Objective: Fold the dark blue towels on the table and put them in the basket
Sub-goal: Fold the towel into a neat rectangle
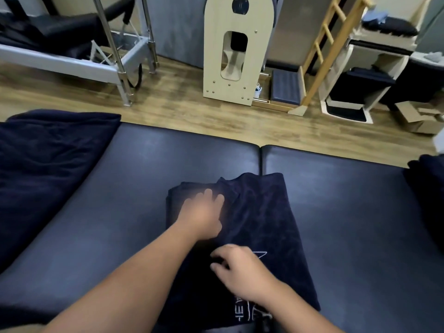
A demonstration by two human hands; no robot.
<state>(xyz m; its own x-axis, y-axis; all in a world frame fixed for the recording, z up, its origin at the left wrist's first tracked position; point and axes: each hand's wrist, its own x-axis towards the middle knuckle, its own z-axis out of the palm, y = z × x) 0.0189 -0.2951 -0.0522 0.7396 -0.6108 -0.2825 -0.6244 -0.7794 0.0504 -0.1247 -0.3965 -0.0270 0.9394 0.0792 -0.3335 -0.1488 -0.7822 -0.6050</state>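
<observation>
Head view: towel [262, 219] long axis runs away from person, hands on it.

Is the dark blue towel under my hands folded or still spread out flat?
Partly folded: the towel lies as a narrow strip with layered edges at its far left corner, under the left hand.

Bare padded table [348, 212] opens wide to the right of the towel [264, 224] and beyond it; a heaped dark towel pile [48, 164] blocks the left end, more dark cloth [427, 200] crowds the right edge.
</observation>
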